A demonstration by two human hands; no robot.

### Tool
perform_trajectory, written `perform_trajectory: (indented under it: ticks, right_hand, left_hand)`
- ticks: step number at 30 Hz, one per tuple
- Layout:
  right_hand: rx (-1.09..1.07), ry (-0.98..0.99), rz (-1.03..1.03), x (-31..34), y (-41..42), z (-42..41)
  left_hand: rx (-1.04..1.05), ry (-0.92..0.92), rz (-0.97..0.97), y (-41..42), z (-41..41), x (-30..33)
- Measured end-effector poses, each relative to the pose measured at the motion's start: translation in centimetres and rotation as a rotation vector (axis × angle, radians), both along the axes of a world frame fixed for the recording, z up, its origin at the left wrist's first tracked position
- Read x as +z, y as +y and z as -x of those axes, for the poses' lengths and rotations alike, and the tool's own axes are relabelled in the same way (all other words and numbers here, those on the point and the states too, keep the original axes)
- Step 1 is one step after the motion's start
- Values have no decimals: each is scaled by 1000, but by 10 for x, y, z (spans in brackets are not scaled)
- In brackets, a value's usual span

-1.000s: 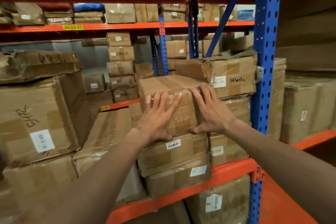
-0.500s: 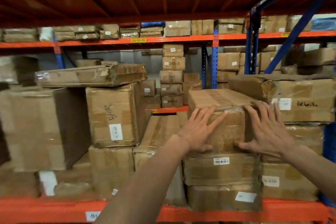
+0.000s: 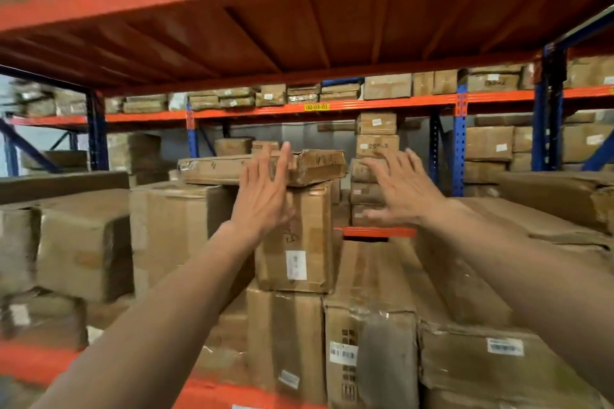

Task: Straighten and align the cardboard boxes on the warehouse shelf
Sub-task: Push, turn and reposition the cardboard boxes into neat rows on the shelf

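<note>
A flat, battered cardboard box (image 3: 212,169) lies crooked on top of an upright box with a white label (image 3: 299,242). My left hand (image 3: 264,197) is raised in front of the flat box's near edge, fingers straight and together, holding nothing. My right hand (image 3: 403,188) hovers in the air to the right of that stack, fingers spread, touching no box. Long low boxes (image 3: 368,279) lie below my right forearm. Whether my left hand touches the flat box is unclear.
Large boxes (image 3: 83,242) fill the shelf to the left. More boxes (image 3: 558,202) sit at the right. The orange shelf deck (image 3: 299,26) hangs overhead. An orange front beam (image 3: 30,362) runs below. A far rack holds stacked cartons (image 3: 377,146) behind blue uprights (image 3: 460,143).
Both hands left the small box at the right and swung left and up toward the flat box on the tall stack. The view turned left with them.
</note>
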State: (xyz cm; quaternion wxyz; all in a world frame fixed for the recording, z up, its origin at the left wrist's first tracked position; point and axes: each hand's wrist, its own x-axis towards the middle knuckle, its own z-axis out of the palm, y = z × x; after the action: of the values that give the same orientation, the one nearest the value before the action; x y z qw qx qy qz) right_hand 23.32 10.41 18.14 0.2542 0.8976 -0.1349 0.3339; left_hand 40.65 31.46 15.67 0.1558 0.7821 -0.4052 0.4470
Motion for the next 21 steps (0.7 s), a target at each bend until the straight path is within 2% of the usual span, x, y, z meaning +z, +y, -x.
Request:
perform_trajectory:
  ticks: [3, 7, 12, 14, 16, 18, 21]
  right_hand:
    - [-66, 27, -53, 15, 11, -45]
    - [-100, 10, -120, 26, 17, -88]
    - [-150, 12, -98, 41, 13, -121]
    - [-176, 16, -94, 46, 9, -124]
    - [-126, -12, -127, 50, 8, -121]
    - [24, -40, -170, 52, 9, -113]
    - [137, -26, -71, 49, 17, -106]
  left_hand:
    - [13, 118, -53, 5, -25, 23]
    - [-108, 246, -118, -14, -34, 40]
    - [-169, 140, -153, -20, -48, 54]
    - [-266, 109, -140, -6, -56, 59]
    - [-432, 164, -88, 17, -63, 59]
    - [-616, 256, -49, 40, -71, 58]
    - [-695, 319, -78, 61, -78, 58]
